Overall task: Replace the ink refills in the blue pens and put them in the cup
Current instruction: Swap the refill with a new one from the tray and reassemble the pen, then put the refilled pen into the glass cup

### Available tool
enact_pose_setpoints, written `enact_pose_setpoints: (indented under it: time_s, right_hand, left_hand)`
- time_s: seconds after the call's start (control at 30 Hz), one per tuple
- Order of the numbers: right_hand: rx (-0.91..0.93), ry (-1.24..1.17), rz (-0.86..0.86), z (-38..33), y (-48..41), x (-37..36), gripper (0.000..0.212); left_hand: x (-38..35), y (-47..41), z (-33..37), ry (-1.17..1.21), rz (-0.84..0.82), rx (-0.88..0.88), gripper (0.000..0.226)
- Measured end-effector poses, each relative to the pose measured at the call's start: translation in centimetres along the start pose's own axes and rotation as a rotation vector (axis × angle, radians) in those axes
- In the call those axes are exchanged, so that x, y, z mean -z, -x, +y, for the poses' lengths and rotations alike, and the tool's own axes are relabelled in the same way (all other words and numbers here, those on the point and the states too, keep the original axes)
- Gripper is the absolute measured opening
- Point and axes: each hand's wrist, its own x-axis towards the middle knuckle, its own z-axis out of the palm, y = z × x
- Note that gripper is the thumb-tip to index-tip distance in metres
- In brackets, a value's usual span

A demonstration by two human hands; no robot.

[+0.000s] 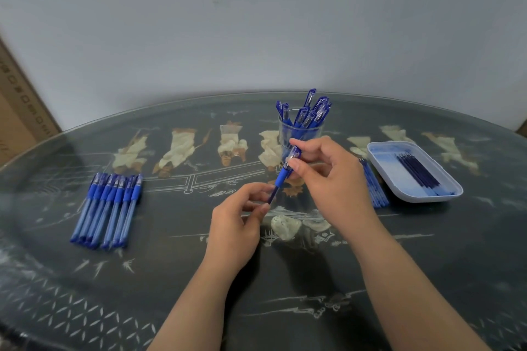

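— Head view: how did the translucent blue plastic pen (pixel 283 175) lie?

— Slanted, held above the dark glass-topped table (pixel 171 279). What looked like its capped end pointed up and away toward the clear glass cup (pixel 316 131), and its barrel ran down toward the person. The right hand (pixel 330 177) pinched the upper end between thumb and fingers; the left hand (pixel 236 225) pinched the lower barrel.

— And the cup?

— Just beyond the right hand, with blue pens standing in it. That hand was the nearer; the drop seemed to call for a short forward reach with the pen tipped upright. A row of blue pens (pixel 108 208) lay well to the left.
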Motion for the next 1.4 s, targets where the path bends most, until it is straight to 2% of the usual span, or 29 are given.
enact_pose_setpoints:
  time_s: [0.3, 0.53, 0.67, 0.77, 0.83, 0.93, 1.07, 1.27, 1.4]
  right_hand:
    - [-0.023, 0.018, -0.030, -0.3, 0.0, -0.8, 0.026]
    - [0.004, 0.039, -0.013, -0.7, -0.2, -0.6, 0.026]
    - [0.048, 0.007, 0.096, -2.7, -2.1, 1.4, 0.029]
    - [0.155, 0.066, 0.228, -4.9, -4.8, 3.5, 0.028]
    - [0.247, 0.137, 0.286, -6.2, -6.8, 4.2, 0.027]
    - [0.323, 0.228, 0.321, -6.7, -9.9, 3.9, 0.023]
    - [0.328, 0.305, 0.269, -5.4, -12.8, 2.2, 0.025]
    - [0.254, 0.555, 0.073, -2.5, -14.4, 0.3, 0.029]
    - [0.209, 0.680, 0.007, -1.7, -14.9, -0.1, 0.022]
  left_hand:
    - [0.0, 0.1, 0.1, 0.021, 0.034, 0.010, 0.050]
    - [0.1, -0.2, 0.2, 0.114, 0.013, 0.032, 0.035]
    - [1.3, -0.4, 0.5, 0.294, 0.146, 0.054, 0.023]
    - [2.5, -0.7, 0.0, 0.399, 0.300, 0.159, 0.018]
    - [2.7, -0.8, -0.2, 0.407, 0.368, 0.223, 0.017]
    - [2.4, -0.7, -0.3, 0.339, 0.366, 0.229, 0.017]
    - [2.3, -0.8, -0.5, 0.308, 0.378, 0.248, 0.017]
    - [2.3, -1.0, -0.8, 0.302, 0.386, 0.279, 0.017]
    - [2.3, -1.0, -0.8, 0.278, 0.374, 0.281, 0.017]
